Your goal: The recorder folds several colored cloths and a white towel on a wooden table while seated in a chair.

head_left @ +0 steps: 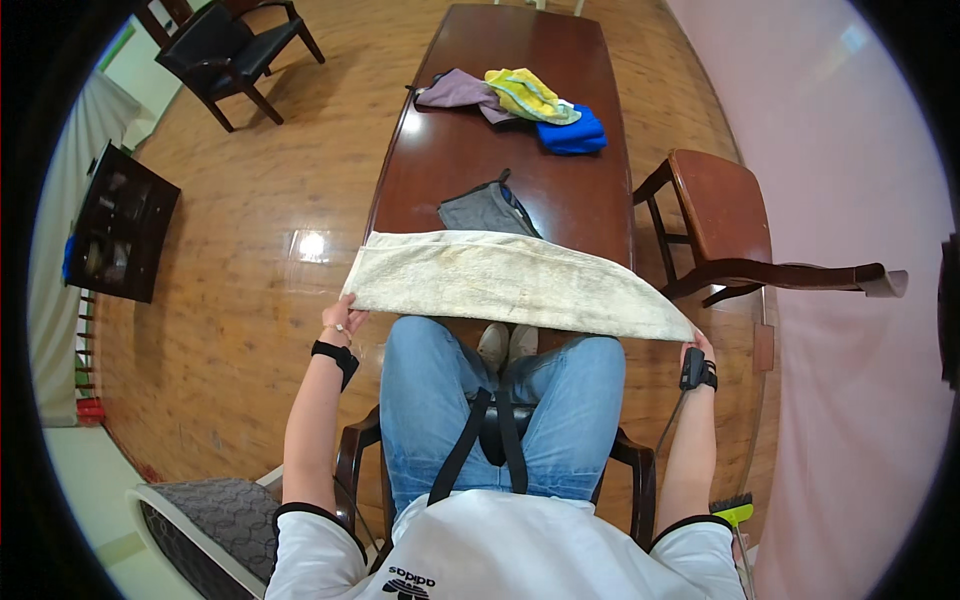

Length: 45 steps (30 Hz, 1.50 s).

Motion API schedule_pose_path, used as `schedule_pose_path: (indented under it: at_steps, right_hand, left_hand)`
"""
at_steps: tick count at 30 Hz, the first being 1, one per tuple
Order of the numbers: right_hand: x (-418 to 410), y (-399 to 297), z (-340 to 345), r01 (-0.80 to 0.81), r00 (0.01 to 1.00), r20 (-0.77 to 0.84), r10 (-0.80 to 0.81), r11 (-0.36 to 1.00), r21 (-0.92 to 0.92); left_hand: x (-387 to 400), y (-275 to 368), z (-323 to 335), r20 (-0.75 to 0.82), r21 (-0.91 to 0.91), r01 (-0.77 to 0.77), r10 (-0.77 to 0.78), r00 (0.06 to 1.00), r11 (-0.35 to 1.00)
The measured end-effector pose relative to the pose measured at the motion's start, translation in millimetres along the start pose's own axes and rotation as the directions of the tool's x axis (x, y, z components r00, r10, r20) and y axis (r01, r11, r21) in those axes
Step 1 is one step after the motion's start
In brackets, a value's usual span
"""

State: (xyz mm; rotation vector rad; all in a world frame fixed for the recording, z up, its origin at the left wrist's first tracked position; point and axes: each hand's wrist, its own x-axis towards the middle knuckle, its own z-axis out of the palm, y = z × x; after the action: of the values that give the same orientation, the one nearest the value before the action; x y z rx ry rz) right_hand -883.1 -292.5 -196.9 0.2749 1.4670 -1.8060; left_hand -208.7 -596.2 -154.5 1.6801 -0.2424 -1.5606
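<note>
A cream towel (495, 277) is stretched lengthwise across the near end of the dark wooden table (480, 37), and its near edge reaches past the table over my knees. My left hand (345, 316) pinches its near left corner. At the far right end, my right hand (699, 346) grips the other near corner, with the fingers partly hidden by the cloth. The towel looks folded over, with a second layer showing along its far edge. Just beyond it lies a grey cloth (487, 208) with a dark loop, partly covered by the towel.
Farther along the table lie a mauve cloth (461, 94), a yellow cloth (529, 96) and a blue cloth (572, 131). A wooden chair (720, 202) stands close to the table's right side. A black armchair (232, 56) and a dark cabinet (124, 225) are at left.
</note>
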Motion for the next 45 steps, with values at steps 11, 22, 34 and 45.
schedule_pose_path:
  at_steps: [11,22,34,45]
  right_hand:
    - [-147,-35,220,0.722,0.673,0.287,-0.681,0.522,-0.454]
    - [-306,281,444,0.938,0.345,0.919,0.19,-0.11,-0.329]
    - [-254,217,301,0.722,0.687,0.661,-0.301,0.385,-0.575]
    - [-169,209,231,0.222,0.968,0.238,-0.077,0.703,-0.675]
  left_hand:
    - [6,-8,-22,0.138,0.103,-0.011,-0.003,0.99,0.995]
    - [4,-19,-22,0.313,-0.164,0.109,-0.053,0.948,0.98]
    - [-34,-21,14,0.053,0.858,-0.392,0.705,0.708,0.33]
    - [-35,-12,13,0.027,0.213,-0.769,0.783,0.621,0.603]
